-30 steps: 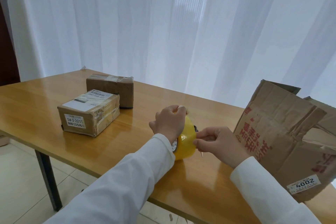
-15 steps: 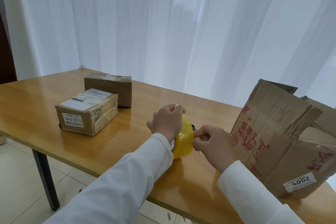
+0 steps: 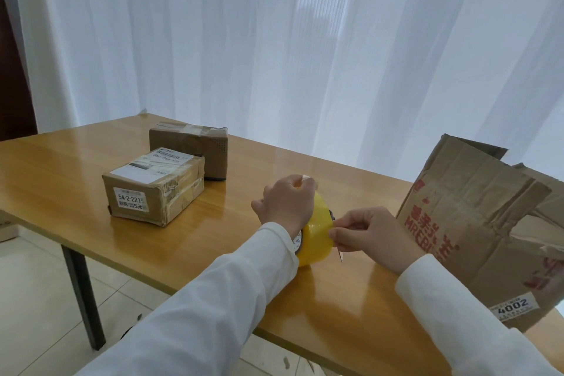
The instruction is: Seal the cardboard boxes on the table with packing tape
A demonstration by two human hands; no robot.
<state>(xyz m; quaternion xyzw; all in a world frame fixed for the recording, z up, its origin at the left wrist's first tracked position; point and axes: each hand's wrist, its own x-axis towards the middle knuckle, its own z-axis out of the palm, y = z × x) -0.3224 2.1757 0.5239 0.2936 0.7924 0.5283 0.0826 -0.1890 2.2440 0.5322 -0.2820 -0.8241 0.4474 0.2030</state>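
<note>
A yellow roll of packing tape (image 3: 317,235) stands on edge on the wooden table (image 3: 61,168). My left hand (image 3: 287,207) grips the roll from the top and left. My right hand (image 3: 372,235) pinches at the roll's right face, fingers closed on the tape's edge, with a small thin blade tip showing below the fingers. A large crumpled cardboard box (image 3: 488,223) with red print and open flaps stands at the right. Two small taped boxes sit at the left: a labelled one (image 3: 152,189) in front, a plain one (image 3: 189,146) behind it.
White curtains (image 3: 305,39) hang behind the table. The table's near edge runs diagonally under my forearms; a dark leg (image 3: 82,296) stands at the left over tiled floor. Part of another box (image 3: 6,226) lies on the floor at far left.
My right hand's fingers have shifted slightly on the roll's face. My left hand and the roll have stayed in place. The camera has drifted a little.
</note>
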